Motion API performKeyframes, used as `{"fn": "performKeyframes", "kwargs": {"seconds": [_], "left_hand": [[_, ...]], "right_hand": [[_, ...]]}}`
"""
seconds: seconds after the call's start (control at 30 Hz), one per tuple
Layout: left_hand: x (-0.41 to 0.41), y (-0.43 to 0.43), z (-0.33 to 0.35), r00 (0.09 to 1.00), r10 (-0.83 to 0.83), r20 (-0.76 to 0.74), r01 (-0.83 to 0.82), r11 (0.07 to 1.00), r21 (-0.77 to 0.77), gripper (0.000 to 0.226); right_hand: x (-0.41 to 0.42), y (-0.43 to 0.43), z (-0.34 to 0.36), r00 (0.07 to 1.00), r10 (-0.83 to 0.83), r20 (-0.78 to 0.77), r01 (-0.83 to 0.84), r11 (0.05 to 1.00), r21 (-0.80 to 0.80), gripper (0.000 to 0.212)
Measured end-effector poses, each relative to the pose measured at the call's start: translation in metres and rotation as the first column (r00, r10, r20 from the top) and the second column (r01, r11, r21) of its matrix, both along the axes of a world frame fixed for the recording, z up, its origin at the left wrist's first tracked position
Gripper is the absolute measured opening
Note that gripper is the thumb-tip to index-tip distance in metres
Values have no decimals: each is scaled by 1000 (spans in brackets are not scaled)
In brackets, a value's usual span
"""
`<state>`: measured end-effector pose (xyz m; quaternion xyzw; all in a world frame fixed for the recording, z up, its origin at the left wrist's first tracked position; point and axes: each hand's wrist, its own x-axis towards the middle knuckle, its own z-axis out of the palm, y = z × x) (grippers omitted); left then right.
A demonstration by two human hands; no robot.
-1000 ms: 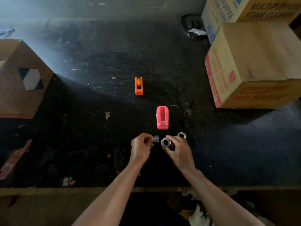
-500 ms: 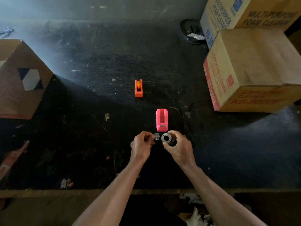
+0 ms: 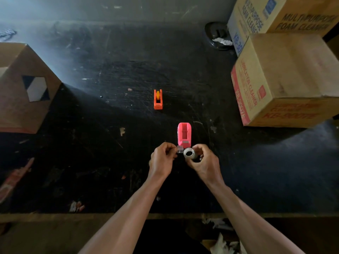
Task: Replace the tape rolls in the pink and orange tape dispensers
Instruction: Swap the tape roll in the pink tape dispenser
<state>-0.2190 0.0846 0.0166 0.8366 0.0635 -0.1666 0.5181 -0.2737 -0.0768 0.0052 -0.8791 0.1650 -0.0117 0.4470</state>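
Note:
The pink tape dispenser (image 3: pixel 184 134) stands on the black table (image 3: pixel 113 70), its slot bare. Just in front of it my right hand (image 3: pixel 203 163) holds a clear tape roll (image 3: pixel 189 153) with its hole facing up. My left hand (image 3: pixel 162 159) pinches a small clear plastic piece (image 3: pixel 180 149) right beside the roll; whether it is the tape's end or a hub I cannot tell. Farther back stands the small orange tape dispenser (image 3: pixel 158 99) with a yellow roll in it.
Stacked cardboard boxes (image 3: pixel 286 79) fill the right back. Another cardboard box (image 3: pixel 23 88) lies at the left. A dark round dish (image 3: pixel 217 36) with crumpled paper sits at the back. Scraps litter the table's left front near its wooden edge (image 3: pixel 73 216).
My hands have closed in toward the pink dispenser and toward each other. A second clear ring seen beside my right hand a second ago is now hidden.

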Motion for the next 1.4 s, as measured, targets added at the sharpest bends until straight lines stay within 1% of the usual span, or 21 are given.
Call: {"fn": "performKeyframes", "kwargs": {"seconds": [0.1, 0.33, 0.47, 0.63, 0.83, 1.03, 1.13, 1.4], "left_hand": [[2, 1, 5, 1000, -12, -8, 12, 1000, -8, 13], [3, 0, 8, 999, -42, -4, 42, 999, 17, 8], [5, 1, 11, 998, -67, 15, 67, 998, 9, 10], [12, 2, 16, 991, -127, 37, 127, 992, 2, 9], [18, -1, 19, 984, -178, 27, 177, 984, 37, 14], [21, -7, 21, 977, -205, 51, 203, 978, 45, 8], [21, -7, 21, 979, -201, 43, 200, 979, 27, 8], [22, -6, 21, 973, -227, 52, 223, 973, 61, 9]], "right_hand": [[1, 0, 2, 1000, 9, 25, -9, 1000, -10, 40], [3, -1, 6, 994, 51, 99, -48, 998, -37, 43], [7, -4, 9, 991, 87, 102, -84, 996, -29, 47], [13, -6, 14, 988, 106, 112, -108, 994, 15, 45], [21, -11, 16, 986, 133, 101, -136, 990, 27, 47], [24, -15, 18, 985, 151, 89, -154, 987, 35, 49], [25, -16, 18, 986, 145, 87, -149, 988, 43, 49], [25, -16, 20, 983, 160, 94, -166, 984, 62, 50]]}}
